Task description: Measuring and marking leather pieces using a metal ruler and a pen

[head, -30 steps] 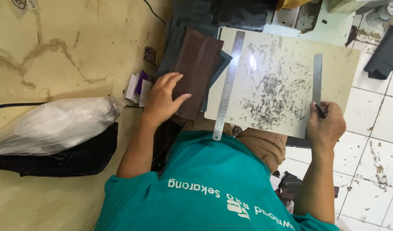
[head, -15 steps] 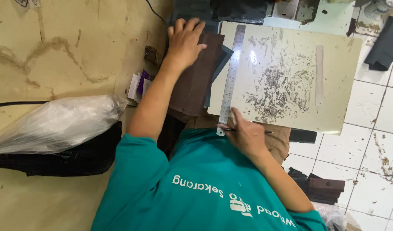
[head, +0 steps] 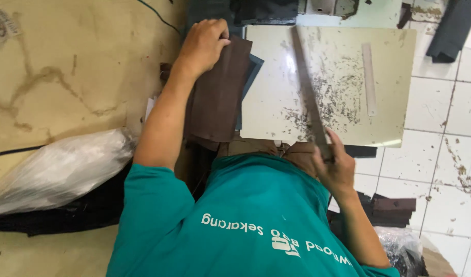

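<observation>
Overhead, a person in a teal shirt (head: 246, 220) sits on the floor with a pale cutting board (head: 276, 92) resting across the lap, so the work lies flat and close to both hands. The board's middle is dark with old cut marks. Beside its left edge lies a stack of dark brown sheets (head: 217, 97), probably leather or stiff cloth, overlapping a darker blue-grey sheet beneath; it sits just beside the board, within easy reach. The left hand (head: 203, 43) rests on the far corner of the top brown sheet, fingers curled down over its edge, seemingly gripping it. The right hand (head: 335, 169) is closed around the near end of a long metal ruler (head: 307, 87), which slants up over the board, blurred, with its far end raised off the surface. A second, shorter ruler (head: 369, 79) lies flat near the board's right side, touched by neither hand. A clear plastic bag (head: 56, 172) lies on the floor at the left, and dark brown offcuts (head: 389, 208) are piled on the white tiles at the right.
</observation>
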